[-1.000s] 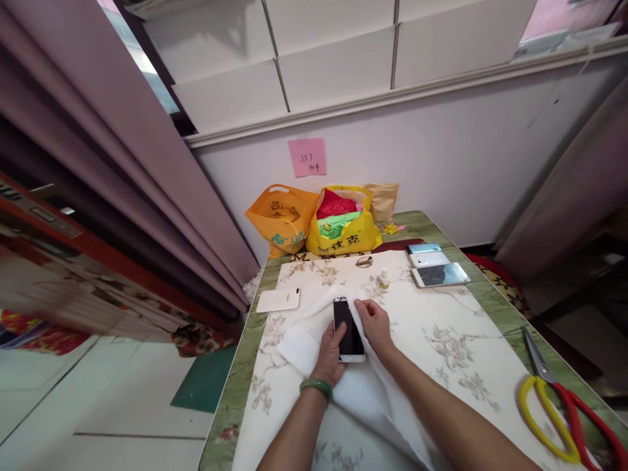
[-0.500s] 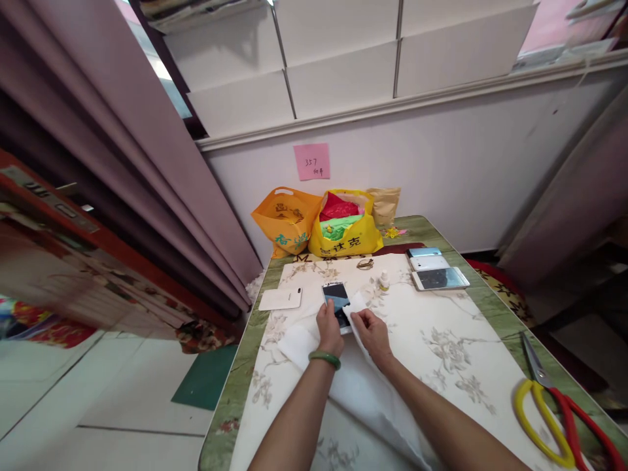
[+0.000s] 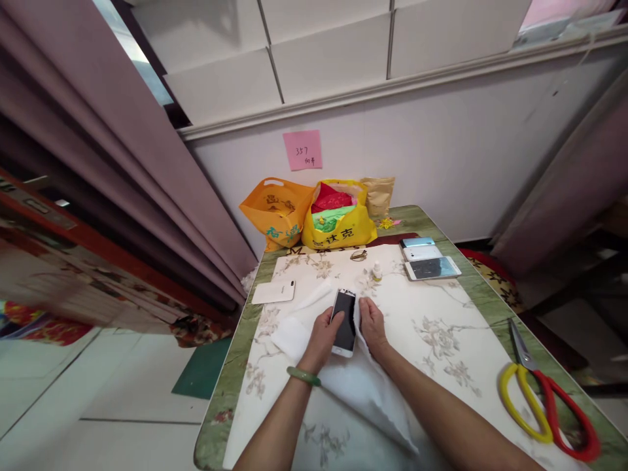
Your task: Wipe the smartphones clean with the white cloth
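Note:
My left hand point(image 3: 324, 337), with a green bangle point(image 3: 303, 375) at its wrist, is closed on a white smartphone point(image 3: 345, 320), thumb across the dark screen. The phone faces up, its top corner area looking cracked. At the phone's right edge, my right hand point(image 3: 371, 324) pinches a white cloth point(image 3: 363, 386). This cloth drapes under both hands and down toward my body. Left of them lies another white phone point(image 3: 273, 292), back side up. A small white bottle point(image 3: 377, 271) stands beyond my right hand.
Several phones point(image 3: 432, 268) lie at the table's right. Large scissors point(image 3: 532, 386) with yellow and red handles rest near the right edge. At the back stand an orange bag point(image 3: 275, 209), a filled yellow bag point(image 3: 338, 229) and a tan pouch point(image 3: 380, 196). Glasses point(image 3: 358, 256) lie before them.
My right hand has drawn the cloth off the screen to the phone's right edge. The phone now shows more of its face and sits tilted differently in my left hand. The view has shifted slightly.

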Available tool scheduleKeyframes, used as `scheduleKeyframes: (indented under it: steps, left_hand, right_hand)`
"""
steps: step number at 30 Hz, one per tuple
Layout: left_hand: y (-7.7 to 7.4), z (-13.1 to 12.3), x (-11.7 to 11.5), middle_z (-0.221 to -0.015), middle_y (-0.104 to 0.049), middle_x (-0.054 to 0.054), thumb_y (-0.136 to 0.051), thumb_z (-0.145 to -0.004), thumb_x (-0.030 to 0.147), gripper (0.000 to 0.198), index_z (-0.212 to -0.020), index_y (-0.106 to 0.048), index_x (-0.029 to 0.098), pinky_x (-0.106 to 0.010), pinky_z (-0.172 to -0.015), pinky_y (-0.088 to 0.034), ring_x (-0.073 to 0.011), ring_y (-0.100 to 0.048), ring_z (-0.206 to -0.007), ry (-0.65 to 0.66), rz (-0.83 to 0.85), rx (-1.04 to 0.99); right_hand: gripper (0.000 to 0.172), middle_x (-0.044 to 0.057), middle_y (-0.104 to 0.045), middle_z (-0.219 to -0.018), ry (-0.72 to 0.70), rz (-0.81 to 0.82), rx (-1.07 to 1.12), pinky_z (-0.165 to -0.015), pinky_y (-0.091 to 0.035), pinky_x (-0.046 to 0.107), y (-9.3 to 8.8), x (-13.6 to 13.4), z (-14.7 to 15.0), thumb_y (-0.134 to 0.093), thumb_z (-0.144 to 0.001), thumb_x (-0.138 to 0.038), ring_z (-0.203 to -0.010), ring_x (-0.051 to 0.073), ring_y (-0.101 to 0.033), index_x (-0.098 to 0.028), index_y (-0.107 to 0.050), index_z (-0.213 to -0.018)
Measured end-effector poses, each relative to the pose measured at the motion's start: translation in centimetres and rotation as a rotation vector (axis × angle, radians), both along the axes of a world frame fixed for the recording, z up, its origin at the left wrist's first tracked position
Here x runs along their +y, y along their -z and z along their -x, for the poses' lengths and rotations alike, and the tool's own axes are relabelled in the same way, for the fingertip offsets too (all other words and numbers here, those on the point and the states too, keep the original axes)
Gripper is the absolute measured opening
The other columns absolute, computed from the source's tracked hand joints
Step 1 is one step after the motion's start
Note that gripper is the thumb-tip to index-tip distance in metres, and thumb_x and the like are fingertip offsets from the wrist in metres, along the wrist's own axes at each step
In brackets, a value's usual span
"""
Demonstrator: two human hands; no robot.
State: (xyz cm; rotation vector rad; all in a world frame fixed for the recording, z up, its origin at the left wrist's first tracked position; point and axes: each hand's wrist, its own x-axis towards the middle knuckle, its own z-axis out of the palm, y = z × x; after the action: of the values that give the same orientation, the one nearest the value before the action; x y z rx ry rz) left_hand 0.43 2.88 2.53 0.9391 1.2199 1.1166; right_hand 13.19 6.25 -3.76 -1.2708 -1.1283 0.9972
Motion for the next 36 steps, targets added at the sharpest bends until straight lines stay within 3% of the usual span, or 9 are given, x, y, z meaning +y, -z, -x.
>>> scheduleKeyframes:
  steps: [2, 4, 11, 17, 24, 30, 36]
  left_hand:
    - [0.0, 0.2, -0.4, -0.075, -0.065, -0.003, -0.072, -0.071, 0.043, 0.032, -0.087, -0.070, 0.014, -0.024, -0.061, -0.041, -0.0150, -0.054, -0.066, 0.066, 0.008, 0.017]
    - [0.2, 0.3, -0.3, -0.071, -0.064, -0.003, -0.073, -0.069, 0.042, 0.030, -0.079, -0.070, 0.013, -0.024, -0.059, -0.040, -0.0145, -0.052, -0.064, 0.044, -0.003, 0.044]
    - [1.0, -0.9, 2.8, -0.061, -0.056, 0.002, -0.071, -0.069, 0.045, 0.031, -0.068, -0.061, 0.015, -0.023, -0.056, -0.035, -0.0119, -0.045, -0.059, -0.281, -0.083, 0.085]
    - [1.0, -2.1, 5.9, -0.057, -0.047, 0.006, -0.067, -0.071, 0.046, 0.032, -0.062, -0.053, 0.018, -0.023, -0.056, -0.033, -0.0102, -0.040, -0.058, -0.508, -0.146, 0.074]
    - [0.9, -3.5, 6.3, -0.057, -0.046, 0.006, -0.062, -0.075, 0.049, 0.033, -0.066, -0.052, 0.019, -0.023, -0.059, -0.035, -0.0108, -0.044, -0.061, -0.682, -0.189, 0.023]
    - [0.3, -4.5, 5.5, -0.068, -0.056, 0.003, -0.060, -0.077, 0.049, 0.032, -0.080, -0.058, 0.018, -0.023, -0.064, -0.041, -0.0108, -0.051, -0.065, -0.658, -0.214, -0.064]
    - [-0.4, -1.7, 2.6, -0.066, -0.061, -0.001, -0.070, -0.070, 0.047, 0.038, -0.085, -0.064, 0.013, -0.025, -0.054, -0.042, -0.0117, -0.053, -0.055, -0.407, -0.110, -0.104]
  right_hand:
    - [0.039, -0.004, -0.043, -0.064, 0.016, 0.002, 0.010, -0.062, -0.037, 0.026, 0.0, 0.0, 0.0, -0.037, -0.091, -0.055, -0.063, 0.015, -0.040, -0.023, -0.045, -0.071]
    - [0.039, -0.004, -0.043, -0.064, 0.009, -0.007, 0.012, -0.061, -0.037, 0.026, -0.1, -0.1, 0.0, -0.037, -0.092, -0.055, -0.063, 0.015, -0.040, -0.023, -0.044, -0.071]
    - [0.039, -0.005, -0.043, -0.060, -0.138, -0.065, -0.017, -0.058, -0.035, 0.025, -1.0, -0.4, 0.1, -0.049, -0.087, -0.054, -0.059, 0.013, -0.038, -0.022, -0.046, -0.064]
    - [0.042, -0.005, -0.039, -0.059, -0.128, -0.082, -0.018, -0.058, -0.034, 0.025, -1.0, -0.4, 0.0, -0.047, -0.087, -0.055, -0.059, 0.013, -0.036, -0.022, -0.043, -0.062]
    - [0.043, -0.005, -0.039, -0.058, -0.077, -0.081, 0.002, -0.057, -0.034, 0.026, -0.5, -0.1, 0.0, -0.045, -0.088, -0.058, -0.058, 0.013, -0.037, -0.022, -0.043, -0.063]
    - [0.042, -0.005, -0.040, -0.059, -0.062, -0.071, 0.035, -0.058, -0.035, 0.026, -0.3, 0.0, -0.1, -0.045, -0.087, -0.058, -0.058, 0.014, -0.038, -0.023, -0.044, -0.065]
    - [0.035, -0.002, -0.048, -0.070, -0.031, -0.029, 0.079, -0.064, -0.041, 0.027, -0.1, 0.1, -0.7, -0.041, -0.090, -0.053, -0.067, 0.015, -0.045, -0.022, -0.048, -0.076]
